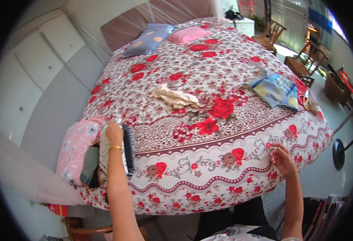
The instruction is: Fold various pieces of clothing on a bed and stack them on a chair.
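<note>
My left hand (115,134), with a yellow bangle at the wrist, rests on a row of folded clothes (104,150) at the bed's near left corner; whether its fingers grip any cloth is hidden. The row holds light, dark and grey-green pieces, with a pink floral fabric bundle (77,147) at its left. My right hand (280,158) is above the bed's near edge at the right, fingers apart and slightly curled, holding nothing. A crumpled cream cloth (176,98) lies mid-bed on the floral bedspread (170,144). A blue and yellow checked cloth (274,90) lies at the right.
Scissors (306,102) lie beside the checked cloth near the bed's right edge. A blue pillow (149,39) and a pink pillow (188,35) are at the far end. Wooden chairs (296,64) and a basket (336,87) stand on the right. Netting hangs at the left.
</note>
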`<act>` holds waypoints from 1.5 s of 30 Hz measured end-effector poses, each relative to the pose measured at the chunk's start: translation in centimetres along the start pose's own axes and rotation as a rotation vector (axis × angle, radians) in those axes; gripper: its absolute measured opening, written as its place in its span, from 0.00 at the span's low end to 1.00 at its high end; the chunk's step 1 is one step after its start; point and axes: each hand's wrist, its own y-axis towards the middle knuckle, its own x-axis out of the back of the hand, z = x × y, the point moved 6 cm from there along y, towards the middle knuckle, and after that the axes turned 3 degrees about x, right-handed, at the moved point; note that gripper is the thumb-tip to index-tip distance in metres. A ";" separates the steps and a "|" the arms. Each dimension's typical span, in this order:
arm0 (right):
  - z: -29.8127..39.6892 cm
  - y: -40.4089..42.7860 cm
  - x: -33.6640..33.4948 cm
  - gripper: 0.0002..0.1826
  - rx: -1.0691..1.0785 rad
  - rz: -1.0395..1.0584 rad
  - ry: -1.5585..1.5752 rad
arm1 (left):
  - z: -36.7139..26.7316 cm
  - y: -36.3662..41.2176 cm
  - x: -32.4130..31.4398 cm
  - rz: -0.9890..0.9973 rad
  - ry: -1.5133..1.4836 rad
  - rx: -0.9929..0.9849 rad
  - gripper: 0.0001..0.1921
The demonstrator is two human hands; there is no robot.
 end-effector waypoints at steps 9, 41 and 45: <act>-0.6 0.6 0.2 0.09 0.056 -0.052 -0.164 | -7.1 -1.5 3.6 0.168 -0.049 -0.162 0.16; -0.5 -2.6 -3.7 0.06 0.834 -0.271 -1.430 | -33.3 -30.3 7.6 0.337 -1.084 -0.688 0.10; 0.0 -2.6 -4.4 0.05 0.829 -0.248 -1.324 | -32.0 -36.6 12.5 0.729 -1.195 -0.889 0.10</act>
